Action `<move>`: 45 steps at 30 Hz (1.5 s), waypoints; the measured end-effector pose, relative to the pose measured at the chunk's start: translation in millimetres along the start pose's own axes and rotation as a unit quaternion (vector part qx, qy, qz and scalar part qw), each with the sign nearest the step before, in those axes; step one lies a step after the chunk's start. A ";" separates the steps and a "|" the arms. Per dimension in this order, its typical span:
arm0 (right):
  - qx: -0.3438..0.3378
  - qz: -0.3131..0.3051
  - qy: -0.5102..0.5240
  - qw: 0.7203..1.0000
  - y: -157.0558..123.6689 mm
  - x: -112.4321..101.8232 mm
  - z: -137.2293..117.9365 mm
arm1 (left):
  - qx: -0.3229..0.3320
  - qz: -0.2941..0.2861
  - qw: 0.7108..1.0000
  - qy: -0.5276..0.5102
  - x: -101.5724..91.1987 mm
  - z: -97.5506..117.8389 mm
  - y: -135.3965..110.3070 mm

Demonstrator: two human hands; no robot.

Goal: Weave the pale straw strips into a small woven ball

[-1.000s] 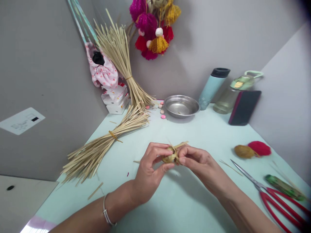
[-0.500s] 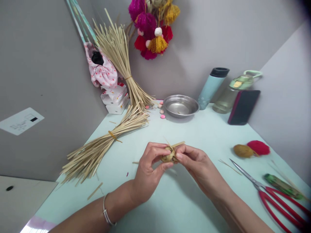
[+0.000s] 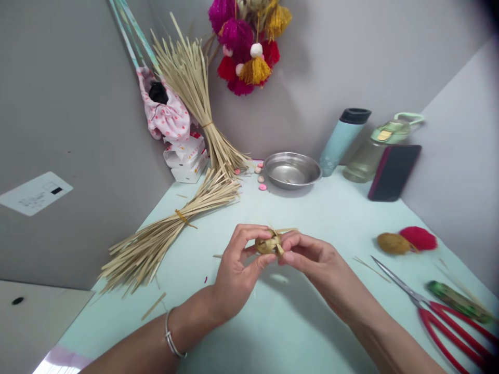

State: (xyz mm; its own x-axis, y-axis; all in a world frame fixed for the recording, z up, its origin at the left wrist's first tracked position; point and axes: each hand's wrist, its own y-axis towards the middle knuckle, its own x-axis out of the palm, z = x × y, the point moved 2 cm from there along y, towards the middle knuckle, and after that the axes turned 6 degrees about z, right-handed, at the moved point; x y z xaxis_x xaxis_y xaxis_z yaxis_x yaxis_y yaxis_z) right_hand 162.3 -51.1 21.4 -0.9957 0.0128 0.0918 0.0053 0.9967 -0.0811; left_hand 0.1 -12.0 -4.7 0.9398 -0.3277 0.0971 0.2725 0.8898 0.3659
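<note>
Between my hands, above the middle of the table, is a small woven straw ball (image 3: pixel 268 244) with loose strip ends sticking out. My left hand (image 3: pixel 238 267) grips its left side, thumb below and fingers on top. At the ball's right side my right hand (image 3: pixel 312 257) pinches a straw strip (image 3: pixel 279 249) between thumb and forefinger. Another strip end pokes out behind the ball to the right. The underside and back of the ball are hidden.
Tied straw bundles (image 3: pixel 181 215) lie at left and lean on the wall. A metal bowl (image 3: pixel 292 171), a blue tumbler (image 3: pixel 345 140), a green bottle (image 3: pixel 384 148) and a phone (image 3: pixel 394 174) stand behind. At right are red-handled scissors (image 3: pixel 419 301), yarn balls (image 3: pixel 418 238) and a green-handled tool (image 3: pixel 458 300).
The woven ball has turned a little in my hands, and a strip end now points down toward my right thumb. My right fingers have shifted slightly on it.
</note>
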 end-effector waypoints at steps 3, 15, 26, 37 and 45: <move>-0.013 0.021 -0.013 1.000 -1.4 1.1 -1.6 | -0.001 0.002 1.000 0.005 -0.4 0.2 -0.1; -0.072 0.161 -0.142 0.974 -8.4 1.1 -13.5 | -0.037 -0.043 0.998 -0.033 3.5 4.5 -0.2; -0.064 0.025 -0.205 0.976 -5.1 -14.8 -27.4 | -0.209 -0.141 0.963 -0.096 6.5 12.5 0.5; -0.060 0.065 -0.178 0.980 -0.3 -17.5 -16.2 | -0.257 -0.142 0.944 -0.151 10.1 11.0 1.8; -0.050 0.130 -0.143 0.980 1.2 -17.2 -7.2 | -0.299 -0.148 0.923 -0.193 12.5 6.2 1.7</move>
State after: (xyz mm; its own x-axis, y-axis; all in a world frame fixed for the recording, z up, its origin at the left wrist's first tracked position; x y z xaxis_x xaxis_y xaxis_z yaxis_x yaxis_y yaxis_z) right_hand 180.1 -49.6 26.8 -0.9447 0.2586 -0.2016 0.2570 0.9658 0.0347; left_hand 11.0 -16.6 2.9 0.6944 -0.5700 0.4392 0.6787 0.7217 -0.1363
